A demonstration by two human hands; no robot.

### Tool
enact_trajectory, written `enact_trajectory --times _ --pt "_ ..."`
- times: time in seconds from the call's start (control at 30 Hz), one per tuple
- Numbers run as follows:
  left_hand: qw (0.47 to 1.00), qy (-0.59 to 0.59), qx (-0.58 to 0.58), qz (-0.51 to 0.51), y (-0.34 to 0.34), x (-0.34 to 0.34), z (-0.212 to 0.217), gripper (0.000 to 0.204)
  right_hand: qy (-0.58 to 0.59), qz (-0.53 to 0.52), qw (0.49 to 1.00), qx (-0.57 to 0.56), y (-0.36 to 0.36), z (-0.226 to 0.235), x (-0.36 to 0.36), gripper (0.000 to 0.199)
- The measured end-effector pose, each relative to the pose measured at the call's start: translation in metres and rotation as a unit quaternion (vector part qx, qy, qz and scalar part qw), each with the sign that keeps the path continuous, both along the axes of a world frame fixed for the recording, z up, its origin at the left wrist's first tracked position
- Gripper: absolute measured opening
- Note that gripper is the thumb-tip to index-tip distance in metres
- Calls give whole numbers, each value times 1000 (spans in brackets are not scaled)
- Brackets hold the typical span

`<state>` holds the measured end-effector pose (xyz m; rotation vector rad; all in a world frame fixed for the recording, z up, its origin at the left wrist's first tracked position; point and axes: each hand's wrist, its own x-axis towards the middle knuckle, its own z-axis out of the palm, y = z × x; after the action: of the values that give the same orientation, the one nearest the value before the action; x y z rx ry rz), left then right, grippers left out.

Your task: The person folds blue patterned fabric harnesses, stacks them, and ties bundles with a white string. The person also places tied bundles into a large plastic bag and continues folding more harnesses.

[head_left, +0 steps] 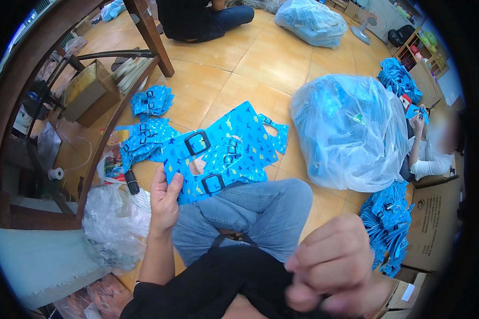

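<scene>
Nearest the camera, at about 5 o'clock, the right hand (332, 268) is curled up tight and pinches a bit of black cloth (223, 282) between thumb and fingers. The hand is so close that it looks blurry, so how much cloth sits in the pinch is hard to tell.

A little further out, at 8 o'clock, the left hand (164, 199) holds up a fan of blue printed pieces (218, 154). Its thumb lies on the front and its fingers are tucked behind, closed on the bottom left corner. The pieces have little dinosaur shapes on them and black buckles (197, 142), and they hang over the person's blue jeans (255, 212).

To hold the fan well, I think the left hand should keep its grip low on the corner and stay flat — that way the pieces do not slide apart and each buckle can be seen.

Further away, more blue pieces lie in small heaps on the floor (239, 69) at 10 o'clock. A big clear bag (351, 133) full of blue things sits at 2 o'clock, and another heap (386, 228) lies at 4 o'clock beside a cardboard box (434, 223).

Far off at 12 o'clock another person sits on the floor, cut off by the top edge. A second person at 3 o'clock is half hidden behind the bag.
</scene>
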<state>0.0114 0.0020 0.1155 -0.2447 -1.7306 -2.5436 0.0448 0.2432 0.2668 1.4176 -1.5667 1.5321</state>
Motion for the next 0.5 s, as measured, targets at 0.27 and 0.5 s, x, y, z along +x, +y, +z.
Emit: enact_trajectory --times 0.27,0.5 --pt "1000 -6 21 -7 8 2 -1 33 -273 497 713 -412 -38 1 39 49" --pt "1000 -2 9 -3 3 4 -1 35 -253 556 666 -429 -42 2 27 48"
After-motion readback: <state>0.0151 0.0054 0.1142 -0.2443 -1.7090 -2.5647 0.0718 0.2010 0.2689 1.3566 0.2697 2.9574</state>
